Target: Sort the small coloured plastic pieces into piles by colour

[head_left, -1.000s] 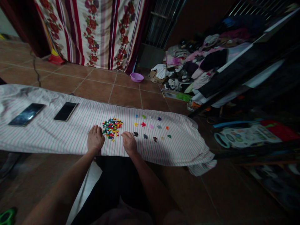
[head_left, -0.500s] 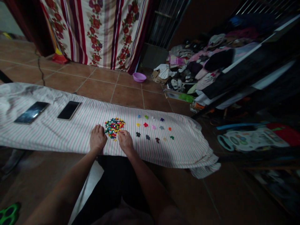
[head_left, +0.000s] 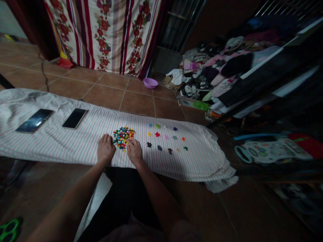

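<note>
A heap of small multicoloured pieces [head_left: 122, 134], too tiny to make out singly, lies on a striped cloth [head_left: 96, 122]. At the heap's left edge, my left hand [head_left: 106, 149] rests on the cloth with its fingers curled in and no object showing in them. My right hand [head_left: 135, 153] touches the heap's lower right side, thumb and fingertips drawn together; whatever they pinch is hidden. To the right sit small piles sorted by colour in rows, among them a red pile [head_left: 157, 134], a black pile [head_left: 149, 145], a pink pile [head_left: 166, 137] and a green pile [head_left: 185, 148].
Two dark-screened phones, a left phone [head_left: 34, 120] and a right phone [head_left: 75, 118], lie on the cloth at left. Beyond it, a purple basin [head_left: 150, 83] stands on the tiled floor before a flowered curtain [head_left: 103, 33]. Heaped clothes [head_left: 214, 67] fill the back right.
My right hand's fingers have shifted slightly left, further onto the heap's edge. My left hand stays in place, and the sorted piles look the same.
</note>
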### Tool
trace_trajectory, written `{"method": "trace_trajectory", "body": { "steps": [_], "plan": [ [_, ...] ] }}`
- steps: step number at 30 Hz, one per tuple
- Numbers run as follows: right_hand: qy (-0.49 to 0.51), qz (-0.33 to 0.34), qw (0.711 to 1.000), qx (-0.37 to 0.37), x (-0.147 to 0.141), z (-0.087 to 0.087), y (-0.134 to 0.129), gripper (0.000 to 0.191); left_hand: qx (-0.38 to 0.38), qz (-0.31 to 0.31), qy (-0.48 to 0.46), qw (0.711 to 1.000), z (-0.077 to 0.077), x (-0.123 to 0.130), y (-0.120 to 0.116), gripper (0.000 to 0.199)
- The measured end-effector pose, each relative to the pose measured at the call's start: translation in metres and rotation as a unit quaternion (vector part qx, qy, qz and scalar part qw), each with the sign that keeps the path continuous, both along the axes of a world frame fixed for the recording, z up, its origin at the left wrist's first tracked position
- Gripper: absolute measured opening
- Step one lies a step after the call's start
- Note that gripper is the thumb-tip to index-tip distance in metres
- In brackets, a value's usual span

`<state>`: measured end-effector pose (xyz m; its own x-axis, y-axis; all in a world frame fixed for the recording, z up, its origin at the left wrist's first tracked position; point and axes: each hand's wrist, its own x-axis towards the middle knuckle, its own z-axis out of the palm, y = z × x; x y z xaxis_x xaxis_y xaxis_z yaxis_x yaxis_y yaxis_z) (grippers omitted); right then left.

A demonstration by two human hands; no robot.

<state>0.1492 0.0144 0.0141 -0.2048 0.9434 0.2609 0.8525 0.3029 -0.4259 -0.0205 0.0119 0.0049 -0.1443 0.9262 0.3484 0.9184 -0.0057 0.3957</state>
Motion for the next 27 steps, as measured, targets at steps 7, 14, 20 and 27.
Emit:
{"method": "trace_trajectory", "body": {
  "steps": [7,14,20,27],
  "plan": [
    [0.008,-0.002,1.0,0.014,0.0,-0.003,-0.001,0.028,-0.006,0.003,0.019,1.0,-0.001,0.0,0.0,0.035],
    [-0.011,-0.034,0.999,-0.005,-0.007,0.0,0.004,0.023,-0.012,0.003,0.018,1.0,0.0,0.0,0.0,0.036],
    [-0.016,-0.042,0.999,-0.018,-0.009,0.001,0.003,0.016,-0.002,0.006,0.02,1.0,0.0,0.0,0.0,0.035],
    [-0.012,-0.034,0.999,-0.003,-0.009,-0.001,0.003,0.015,-0.003,-0.001,0.011,1.0,0.0,-0.001,0.0,0.034]
  ]
}}
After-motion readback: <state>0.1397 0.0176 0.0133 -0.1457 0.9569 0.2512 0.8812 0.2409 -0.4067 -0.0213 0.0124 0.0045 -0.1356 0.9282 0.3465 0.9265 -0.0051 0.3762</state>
